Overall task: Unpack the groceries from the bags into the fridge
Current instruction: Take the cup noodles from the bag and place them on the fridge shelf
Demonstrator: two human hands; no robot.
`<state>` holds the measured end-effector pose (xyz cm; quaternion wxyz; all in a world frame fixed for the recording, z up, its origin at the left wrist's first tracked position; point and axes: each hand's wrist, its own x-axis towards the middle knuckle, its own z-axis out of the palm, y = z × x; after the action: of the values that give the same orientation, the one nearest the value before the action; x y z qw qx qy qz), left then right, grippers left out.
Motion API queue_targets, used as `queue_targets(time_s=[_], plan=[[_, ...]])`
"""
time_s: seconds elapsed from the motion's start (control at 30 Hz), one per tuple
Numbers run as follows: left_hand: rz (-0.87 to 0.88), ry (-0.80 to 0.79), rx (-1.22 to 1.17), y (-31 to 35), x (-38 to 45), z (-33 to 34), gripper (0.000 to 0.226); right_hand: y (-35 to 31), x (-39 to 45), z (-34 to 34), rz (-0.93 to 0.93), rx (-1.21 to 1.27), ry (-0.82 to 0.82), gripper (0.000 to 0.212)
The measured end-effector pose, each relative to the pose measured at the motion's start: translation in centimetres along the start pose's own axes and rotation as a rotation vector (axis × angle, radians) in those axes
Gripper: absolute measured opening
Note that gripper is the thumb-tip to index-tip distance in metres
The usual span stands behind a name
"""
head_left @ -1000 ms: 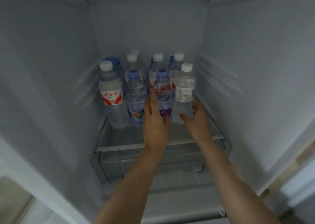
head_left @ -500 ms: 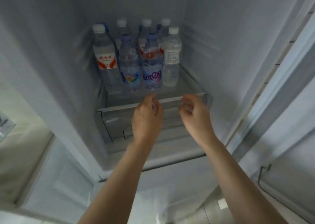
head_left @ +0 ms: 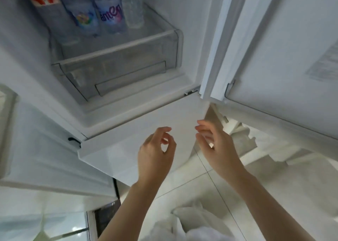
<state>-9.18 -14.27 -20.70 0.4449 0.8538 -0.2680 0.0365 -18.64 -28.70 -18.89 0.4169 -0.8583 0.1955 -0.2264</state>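
The fridge [head_left: 117, 116] stands open in front of me, its door [head_left: 292, 57] swung out to my right. On the glass shelf [head_left: 117, 44] over the clear drawer [head_left: 113, 70] the water bottles [head_left: 109, 15] stand upright, packed side by side and touching; only their lower halves show at the top of my view. Full bottles like these will be heavy for their size, with thin walls that give under a squeeze and may be slick, so I would take each one round the middle of its body, just under the label.

Below me on the tiled floor [head_left: 201, 182] lies a white plastic bag [head_left: 190, 220], soft and crumpled, near my right forearm. It looks light and floppy; I would lift it by the handles or spread its mouth wide. What it still holds I cannot tell.

My left hand [head_left: 155, 154] hangs in front of the lower door with a released grip, fingers loosely curled around nothing. My right hand [head_left: 217, 149] is just beside it, fingers half spread, likewise holding and touching nothing.
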Motion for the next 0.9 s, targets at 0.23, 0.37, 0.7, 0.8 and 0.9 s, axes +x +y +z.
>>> queue_targets(time_s=[0.23, 0.37, 0.7, 0.8, 0.9], plan=[[0.031, -0.256, 0.084, 1.4, -7.4, 4.8, 0.021, 4.9, -8.6, -4.2, 0.236, -0.069, 0.016, 0.03], [0.033, -0.407, 0.092, 4.0, -10.7, 8.1, 0.021, 8.0, -13.8, -8.0, 0.387, -0.075, 0.07, 0.031], [0.149, -0.748, -0.013, 16.0, -21.8, 20.0, 0.027, 16.0, -27.4, -21.2, 0.521, -0.154, 0.122, 0.031], [0.167, -0.79, -0.022, 19.8, -25.4, 23.6, 0.026, 18.3, -31.1, -25.2, 0.563, -0.15, 0.119, 0.031], [0.151, -0.826, -0.023, 23.1, -27.9, 26.3, 0.025, 20.4, -33.6, -28.8, 0.604, -0.161, 0.148, 0.031]])
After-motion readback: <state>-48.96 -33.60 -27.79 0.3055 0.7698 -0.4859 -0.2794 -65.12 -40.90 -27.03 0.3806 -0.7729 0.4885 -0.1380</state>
